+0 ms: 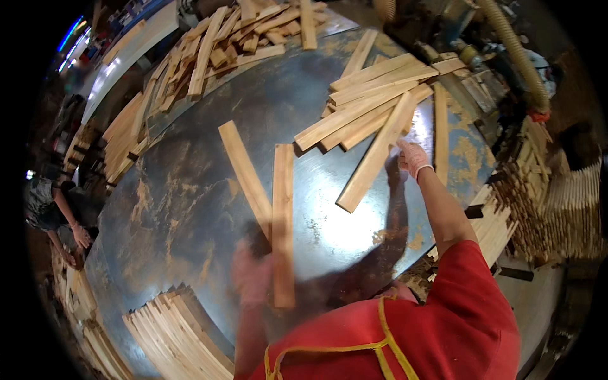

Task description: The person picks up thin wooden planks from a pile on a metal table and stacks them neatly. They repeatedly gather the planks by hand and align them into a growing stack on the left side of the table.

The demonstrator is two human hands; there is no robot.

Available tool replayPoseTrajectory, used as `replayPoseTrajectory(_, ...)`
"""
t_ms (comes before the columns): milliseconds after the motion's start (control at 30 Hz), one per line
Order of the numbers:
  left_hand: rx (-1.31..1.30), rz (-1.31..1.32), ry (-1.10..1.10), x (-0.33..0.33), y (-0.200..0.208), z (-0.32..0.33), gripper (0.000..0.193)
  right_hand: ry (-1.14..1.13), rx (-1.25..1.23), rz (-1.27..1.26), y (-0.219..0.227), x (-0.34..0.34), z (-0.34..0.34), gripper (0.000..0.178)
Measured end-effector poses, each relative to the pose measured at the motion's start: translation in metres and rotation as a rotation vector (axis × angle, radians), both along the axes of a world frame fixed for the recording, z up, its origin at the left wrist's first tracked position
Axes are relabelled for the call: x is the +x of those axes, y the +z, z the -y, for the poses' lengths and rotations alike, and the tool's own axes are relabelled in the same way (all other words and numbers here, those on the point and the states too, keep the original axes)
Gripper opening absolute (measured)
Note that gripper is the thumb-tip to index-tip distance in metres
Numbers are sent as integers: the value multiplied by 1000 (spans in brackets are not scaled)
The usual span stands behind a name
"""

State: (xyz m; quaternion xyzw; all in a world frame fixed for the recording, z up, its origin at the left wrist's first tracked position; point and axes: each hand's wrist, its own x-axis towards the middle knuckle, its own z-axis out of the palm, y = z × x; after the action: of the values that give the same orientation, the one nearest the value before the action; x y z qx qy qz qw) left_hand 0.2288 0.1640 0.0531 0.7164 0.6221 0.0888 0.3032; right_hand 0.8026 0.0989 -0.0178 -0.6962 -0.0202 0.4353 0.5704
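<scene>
My right hand [413,159], in a pale glove, reaches out to the right edge of a wooden board [375,156]. Its fingers look closed on that edge, and the board's upper end lies against a loose pile of boards [367,114]. Motion smears my left hand [251,271], so its fingers cannot be made out. It is beside the lower part of an upright-lying board [283,221] in the middle of the metal table [183,202]. Another board [246,174] slants up to the left, its lower end close to that one.
A large heap of boards [247,38] lies at the far side. Neatly lined boards [180,335] stand at the near left, and stacked strips [538,209] are at the right. A ribbed hose [516,50] hangs at the far right. Another person [60,209] works at the left edge.
</scene>
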Motion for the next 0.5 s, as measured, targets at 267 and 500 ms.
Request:
replayPoseTrajectory(267,57,-131,-192,66,-23,-12,101,-98,264,-237,6,-76,0,37)
replayPoseTrajectory(500,168,-189,82,139,-21,-83,101,114,254,-324,28,-138,33,52)
